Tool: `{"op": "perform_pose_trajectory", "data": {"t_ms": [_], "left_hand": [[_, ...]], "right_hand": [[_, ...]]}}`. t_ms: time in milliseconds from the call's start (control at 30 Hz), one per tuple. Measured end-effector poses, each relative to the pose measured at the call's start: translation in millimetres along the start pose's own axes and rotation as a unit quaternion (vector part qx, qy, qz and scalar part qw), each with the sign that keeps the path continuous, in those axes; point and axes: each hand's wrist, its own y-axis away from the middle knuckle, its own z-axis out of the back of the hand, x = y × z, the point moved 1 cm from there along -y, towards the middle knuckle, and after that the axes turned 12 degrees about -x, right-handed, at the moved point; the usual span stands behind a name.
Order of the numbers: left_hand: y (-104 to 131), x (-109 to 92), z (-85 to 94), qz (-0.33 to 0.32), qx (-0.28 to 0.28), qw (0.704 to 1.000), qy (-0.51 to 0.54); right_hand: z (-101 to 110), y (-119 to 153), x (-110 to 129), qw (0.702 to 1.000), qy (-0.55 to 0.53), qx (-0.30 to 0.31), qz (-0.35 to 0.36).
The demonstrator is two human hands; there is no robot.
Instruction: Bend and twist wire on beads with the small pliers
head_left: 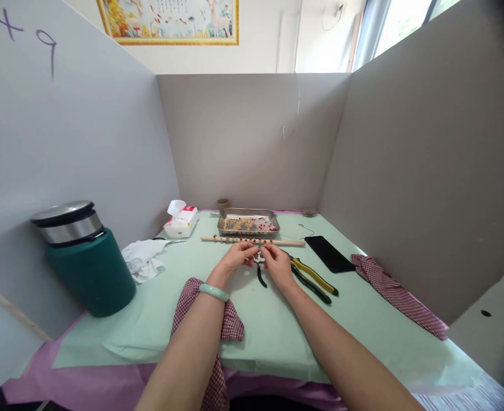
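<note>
My left hand point(240, 255) and my right hand point(276, 261) meet at the middle of the table, fingertips pinched close together. What they pinch is too small to make out. Just beyond them lies a wooden stick point(292, 244) with red beads strung along it. Small black-handled pliers point(261, 276) lie below the fingertips, their upper part partly hidden. Larger pliers with yellow and green handles point(315, 277) rest beside my right hand. Behind the stick stands a metal tray point(248, 233) holding gold and red beads.
A green flask point(91, 274), crumpled tissue point(142, 257) and a tissue pack point(182, 222) stand left. A black phone-like slab point(329, 254) and checked cloth point(399, 294) lie right. Another checked cloth point(233, 322) lies under my left forearm. Grey panels point(252, 142) enclose the table.
</note>
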Motion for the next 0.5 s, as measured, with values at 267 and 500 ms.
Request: {"op": "perform_pose_trajectory", "data": {"t_ms": [267, 500], "left_hand": [[-0.2, 2.0, 1.9, 0.017, 0.064, 0.996, 0.057], [2.5, -2.9, -0.1, 0.019, 0.055, 0.997, 0.045]], "right_hand": [[-2.6, -2.2, -2.0, 0.993, -0.084, 0.04, -0.071], [-2.8, -0.1, 4.3, 0.995, -0.07, 0.029, -0.073]]}}
